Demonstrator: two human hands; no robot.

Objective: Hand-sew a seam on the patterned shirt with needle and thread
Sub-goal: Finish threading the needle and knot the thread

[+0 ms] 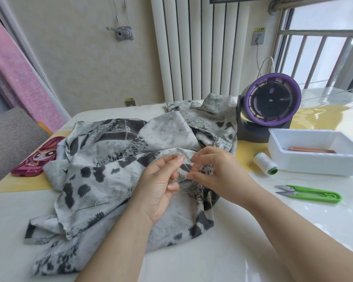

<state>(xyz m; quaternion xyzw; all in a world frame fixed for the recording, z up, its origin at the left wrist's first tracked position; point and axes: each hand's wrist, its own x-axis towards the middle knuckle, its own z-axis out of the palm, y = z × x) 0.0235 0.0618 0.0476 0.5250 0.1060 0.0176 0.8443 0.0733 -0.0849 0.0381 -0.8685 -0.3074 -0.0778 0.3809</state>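
Observation:
The grey-and-black patterned shirt (pixel 114 165) lies crumpled across the middle of the white table (pixel 293 231). My left hand (pixel 161 188) is over the shirt, palm up, with its fingers curled and a loop of pale thread (pixel 181 159) pinched at the fingertips. My right hand (pixel 216 171) is close beside it, fingers curled, pinching the thin needle (pixel 189 169) and thread just above the fabric. A loose thread tail trails over the shirt to the left.
A white thread spool (pixel 265 165) with a green base lies to the right, next to a white plastic tray (pixel 318 151). Green snips (pixel 308 193) lie at the right. A purple fan (pixel 271 104) stands behind. A pink phone case (pixel 39 159) lies at the left.

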